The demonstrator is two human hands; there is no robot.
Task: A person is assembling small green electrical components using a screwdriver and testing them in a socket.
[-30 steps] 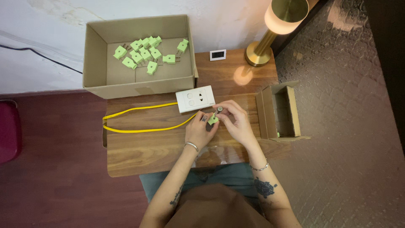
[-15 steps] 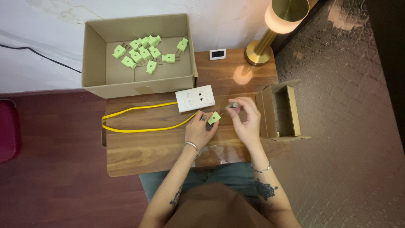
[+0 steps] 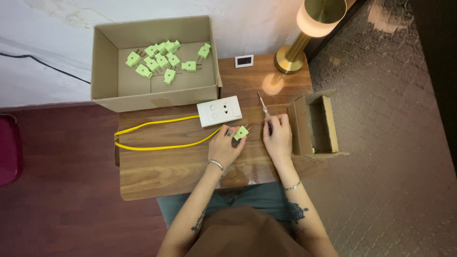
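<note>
1 green plug (image 3: pixel 241 133) is pinched between the fingertips of the left hand (image 3: pixel 224 146), just above the wooden worktop (image 3: pixel 162 166), its prongs pointing up and right. 1 screwdriver (image 3: pixel 264 112) is held in the closed grip of the right hand (image 3: pixel 278 138), its shaft lying towards the far edge. Both hands are near each other but apart. 1 white socket (image 3: pixel 219 111) with 1 yellow cable (image 3: pixel 157 135) lies just beyond the left hand. About 10 more green plugs (image 3: pixel 162 61) are scattered in 1 large open box (image 3: pixel 107 57) at the far left. 1 small open box (image 3: pixel 321 123) sits just right of the right hand. 1 brass lamp (image 3: pixel 304 38) and 1 small display (image 3: pixel 244 61) stand at the far edge.
</note>
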